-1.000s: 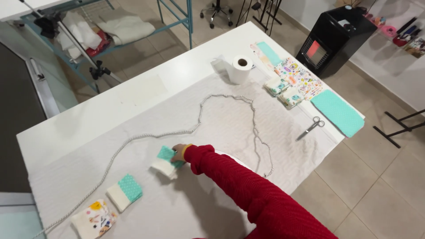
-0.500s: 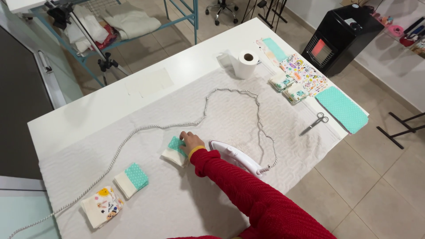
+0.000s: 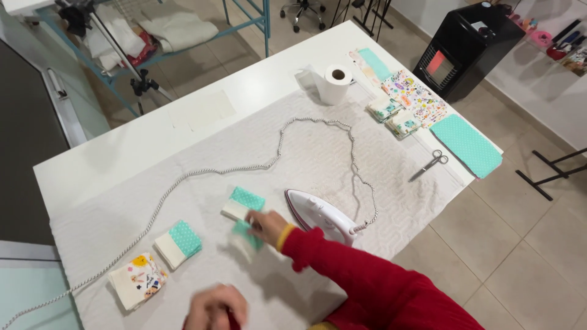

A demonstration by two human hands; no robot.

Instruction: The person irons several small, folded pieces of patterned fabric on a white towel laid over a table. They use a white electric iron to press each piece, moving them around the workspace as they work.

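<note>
Fingers (image 3: 260,221) on soft folded mint cloth (image 3: 243,203)

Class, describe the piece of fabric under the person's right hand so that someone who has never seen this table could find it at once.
Start at the white iron lying near the front edge of the padded table. Just to its left, the right hand in a red sleeve presses on a small folded fabric piece, mint green over white. Unlike the similar piece just behind it, it lies under the fingers.

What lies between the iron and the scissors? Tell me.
In the head view, the iron's braided cord crosses the padded cover between the iron and the scissors; nothing else lies there.
</note>
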